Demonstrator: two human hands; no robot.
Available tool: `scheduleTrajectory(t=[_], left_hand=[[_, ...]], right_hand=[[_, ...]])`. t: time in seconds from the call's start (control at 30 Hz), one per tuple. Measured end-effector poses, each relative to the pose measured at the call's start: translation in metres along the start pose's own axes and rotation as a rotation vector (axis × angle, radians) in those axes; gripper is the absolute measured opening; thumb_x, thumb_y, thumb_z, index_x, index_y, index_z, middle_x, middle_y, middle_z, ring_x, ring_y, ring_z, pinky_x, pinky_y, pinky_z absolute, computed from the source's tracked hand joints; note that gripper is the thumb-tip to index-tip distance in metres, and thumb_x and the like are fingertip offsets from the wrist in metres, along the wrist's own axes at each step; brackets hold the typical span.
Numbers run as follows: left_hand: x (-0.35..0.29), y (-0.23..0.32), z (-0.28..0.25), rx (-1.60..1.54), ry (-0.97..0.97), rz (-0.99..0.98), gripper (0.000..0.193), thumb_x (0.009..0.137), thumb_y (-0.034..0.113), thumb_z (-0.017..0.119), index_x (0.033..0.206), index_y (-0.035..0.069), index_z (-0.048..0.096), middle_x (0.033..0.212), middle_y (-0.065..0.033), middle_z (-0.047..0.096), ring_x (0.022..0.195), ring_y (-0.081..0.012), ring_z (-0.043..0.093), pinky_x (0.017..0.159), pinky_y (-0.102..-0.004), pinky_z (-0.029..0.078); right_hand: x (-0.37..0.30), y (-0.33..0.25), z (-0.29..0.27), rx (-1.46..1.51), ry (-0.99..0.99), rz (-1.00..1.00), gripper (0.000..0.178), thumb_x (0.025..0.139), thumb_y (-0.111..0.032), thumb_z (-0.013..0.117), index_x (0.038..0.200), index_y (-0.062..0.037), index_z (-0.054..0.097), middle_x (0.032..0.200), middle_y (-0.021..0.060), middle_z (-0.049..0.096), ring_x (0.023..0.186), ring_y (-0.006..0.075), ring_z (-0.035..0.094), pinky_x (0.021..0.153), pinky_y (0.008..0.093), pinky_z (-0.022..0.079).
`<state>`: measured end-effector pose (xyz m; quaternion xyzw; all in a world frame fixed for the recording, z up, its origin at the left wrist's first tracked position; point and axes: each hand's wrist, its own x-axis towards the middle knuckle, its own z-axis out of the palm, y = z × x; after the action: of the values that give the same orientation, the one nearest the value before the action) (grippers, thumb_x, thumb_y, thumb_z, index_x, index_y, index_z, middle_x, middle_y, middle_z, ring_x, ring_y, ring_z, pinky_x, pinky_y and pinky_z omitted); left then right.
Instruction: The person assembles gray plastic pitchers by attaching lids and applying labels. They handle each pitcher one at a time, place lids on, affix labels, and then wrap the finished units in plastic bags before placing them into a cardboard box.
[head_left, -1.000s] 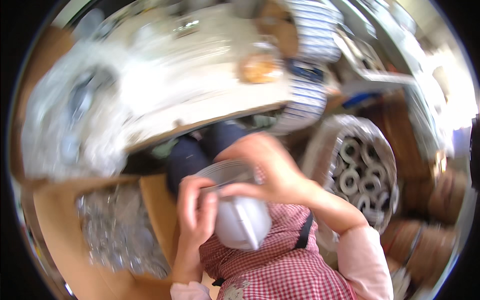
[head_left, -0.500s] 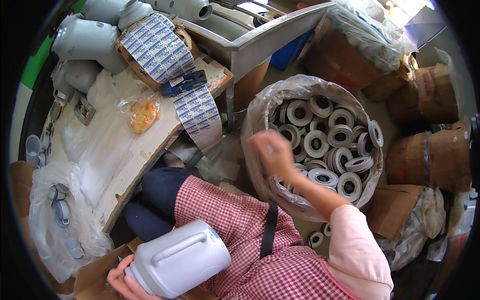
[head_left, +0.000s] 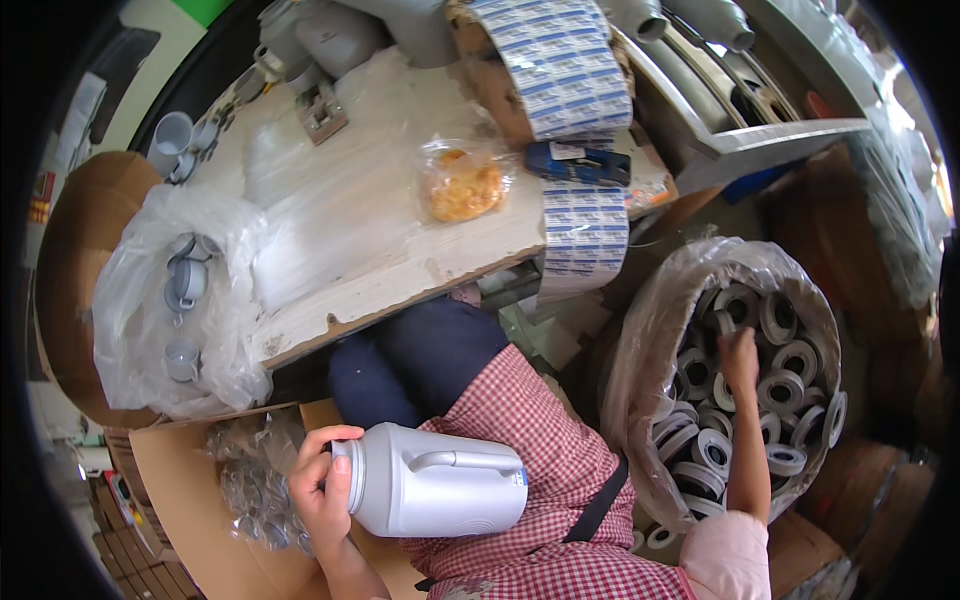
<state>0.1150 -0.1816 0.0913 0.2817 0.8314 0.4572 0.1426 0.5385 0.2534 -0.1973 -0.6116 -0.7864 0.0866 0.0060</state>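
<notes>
My left hand [head_left: 325, 482] is wrapped round the neck of a pale grey plastic jug [head_left: 440, 492]. The jug lies on its side above my lap, its moulded handle facing up and its base to the right. At the right, my right hand [head_left: 738, 352] reaches down into a plastic-lined round container [head_left: 640, 420] heaped with grey and white rings. Its fingers are closed on the rim of one ring [head_left: 724, 323], seen nearly edge-on among the others.
On the worktable [head_left: 350, 290] lie a clear bag of orange-yellow pieces [head_left: 465, 188], a blue tool [head_left: 578, 163] and a roll of labels [head_left: 560, 65]. A plastic bag with grey cups [head_left: 130, 290] stands left. Below it is an open carton [head_left: 190, 500] of clear-wrapped parts.
The view has turned toward the left. My right hand has gone from the container's near left side deeper among the rings and taken hold of one. My left hand still holds the jug, now more level.
</notes>
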Motion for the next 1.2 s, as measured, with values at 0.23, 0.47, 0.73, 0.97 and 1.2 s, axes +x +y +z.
scheduleTrajectory(t=[0.23,0.47,0.73,0.97,1.2], left_hand=[[-0.009,-0.019,-0.012,-0.098,0.042,0.043,0.039,0.097,0.017,0.065,0.069,-0.008,0.058,0.111,-0.0187,0.075,0.092,-0.0216,0.066,0.080,-0.0314,0.049],[-0.059,-0.064,-0.065,-0.346,0.558,-0.132,0.037,0.104,0.024,0.056,0.095,-0.008,0.071,0.108,-0.0173,0.075,0.093,-0.0233,0.069,0.085,-0.0347,0.053],[-0.072,-0.136,-0.041,-1.030,0.674,-0.397,0.045,0.110,0.032,0.055,0.121,-0.008,0.070,0.111,-0.0144,0.075,0.098,-0.0205,0.072,0.087,-0.0336,0.057],[-0.060,-0.144,-0.031,-1.212,0.539,-0.481,0.044,0.108,0.032,0.058,0.124,-0.007,0.069,0.116,-0.0153,0.074,0.100,-0.0218,0.072,0.089,-0.0347,0.058],[-0.044,-0.105,-0.020,-1.199,0.486,-0.450,0.046,0.109,0.033,0.053,0.124,-0.007,0.069,0.117,-0.0159,0.074,0.099,-0.0231,0.072,0.089,-0.0347,0.057]], right_hand=[[-0.131,-0.232,-0.174,0.675,-0.381,-0.675,0.037,0.084,-0.012,0.084,0.101,-0.0056,0.052,0.153,0.0250,0.053,0.135,0.0428,0.057,0.108,0.0515,0.050],[-0.117,-0.316,-0.124,0.585,-0.681,-1.304,0.044,0.072,-0.030,0.096,0.090,-0.0111,0.060,0.172,0.0328,0.010,0.159,0.0544,0.009,0.126,0.0643,0.018],[-0.110,-0.350,-0.125,1.150,-1.186,-0.533,0.069,0.084,-0.044,0.085,0.133,-0.0084,0.052,0.157,0.0171,0.045,0.147,0.0274,0.043,0.120,0.0405,0.033],[-0.190,-0.370,-0.130,1.082,-0.293,-1.225,0.122,0.066,-0.059,0.094,0.161,-0.0036,0.041,0.167,0.0343,0.027,0.154,0.0466,0.033,0.122,0.0591,0.028],[-0.194,-0.383,-0.136,1.269,-0.225,-1.400,0.117,0.069,-0.065,0.089,0.161,-0.0092,0.045,0.162,0.0404,0.030,0.150,0.0551,0.035,0.121,0.0644,0.027]])
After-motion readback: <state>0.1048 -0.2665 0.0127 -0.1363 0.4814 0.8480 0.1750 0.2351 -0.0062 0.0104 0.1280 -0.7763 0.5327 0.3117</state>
